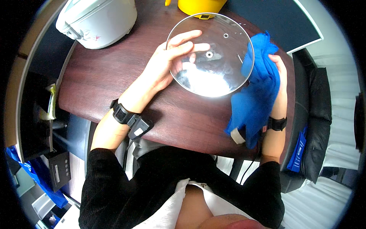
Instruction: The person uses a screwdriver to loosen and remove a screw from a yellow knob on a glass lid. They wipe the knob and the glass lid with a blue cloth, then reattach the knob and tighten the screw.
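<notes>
A round clear glass lid [228, 72] with a thin metal rim is held up over the table. My left hand [164, 63] grips it at the left edge, and its fingers show against or through the glass. A pale ring marks the lid's middle, with a smaller one nearer the rim. On the right, my right hand [280, 68] is closed on a blue cloth [255, 99], which touches or overlaps the lid's right edge and hangs down toward me. The cloth hides most of those fingers. A strap with a small black device [138, 128] is on my left wrist.
Beneath is a dark reddish-brown table [103, 84]. A white rice cooker [101, 23] stands at the back left, a yellow pot or appliance [200, 5] at the back. Black seating [320, 114] adjoins the right side. A black box [57, 170] lies low on the left.
</notes>
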Action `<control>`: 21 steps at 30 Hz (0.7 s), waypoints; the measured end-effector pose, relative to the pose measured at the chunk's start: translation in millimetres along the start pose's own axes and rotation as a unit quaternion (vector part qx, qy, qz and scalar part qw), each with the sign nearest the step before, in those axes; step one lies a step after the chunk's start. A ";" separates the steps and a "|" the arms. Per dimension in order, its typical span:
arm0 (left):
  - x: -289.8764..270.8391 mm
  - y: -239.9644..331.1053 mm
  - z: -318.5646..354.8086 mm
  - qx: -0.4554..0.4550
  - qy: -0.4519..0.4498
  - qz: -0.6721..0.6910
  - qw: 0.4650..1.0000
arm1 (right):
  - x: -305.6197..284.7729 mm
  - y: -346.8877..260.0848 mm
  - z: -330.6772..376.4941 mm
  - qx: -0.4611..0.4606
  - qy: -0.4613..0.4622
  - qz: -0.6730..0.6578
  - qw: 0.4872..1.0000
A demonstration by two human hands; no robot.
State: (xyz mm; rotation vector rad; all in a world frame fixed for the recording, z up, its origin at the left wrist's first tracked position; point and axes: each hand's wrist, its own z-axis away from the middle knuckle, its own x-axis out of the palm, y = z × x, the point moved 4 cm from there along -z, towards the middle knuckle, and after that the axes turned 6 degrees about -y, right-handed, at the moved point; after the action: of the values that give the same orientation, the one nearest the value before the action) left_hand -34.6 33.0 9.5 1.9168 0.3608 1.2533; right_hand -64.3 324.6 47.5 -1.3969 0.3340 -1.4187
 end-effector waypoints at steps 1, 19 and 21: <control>-1.0 0.5 -0.1 0.012 0.003 0.003 1.000 | 0.8 -0.7 -0.6 -0.027 0.057 0.048 0.997; 17.7 0.5 0.5 0.049 -0.014 0.121 0.991 | 97.2 38.6 8.1 -0.337 0.147 0.776 0.512; 15.6 -0.7 2.4 0.062 0.011 0.108 0.992 | 104.7 55.1 2.8 -0.289 0.109 0.811 0.498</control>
State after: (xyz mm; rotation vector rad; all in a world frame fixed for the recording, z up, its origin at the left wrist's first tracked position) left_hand -25.1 41.8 18.5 2.0928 0.2523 1.4217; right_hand -9.7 220.7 62.1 -0.6280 1.8228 0.2636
